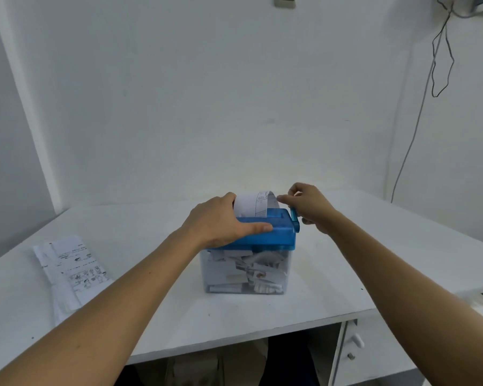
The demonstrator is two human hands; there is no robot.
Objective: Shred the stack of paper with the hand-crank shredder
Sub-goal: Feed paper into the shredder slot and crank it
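The hand-crank shredder point(273, 235) has a blue lid on a clear bin point(220, 277) full of white paper strips, and stands mid-table. A curled sheet of printed paper point(252, 203) sticks up out of the lid's slot. My left hand point(220, 221) grips the lid's left side, thumb lying along the top, fingers behind by the sheet. My right hand point(308, 203) holds the blue crank handle point(294, 218) at the lid's right end. The stack of printed paper point(73, 268) lies flat on the table at the left.
The white table point(373, 246) stands against a white wall, with its front edge near me. A drawer unit with a white knob point(358, 341) sits under the table at the right. Cables point(440, 65) hang down the wall at the upper right.
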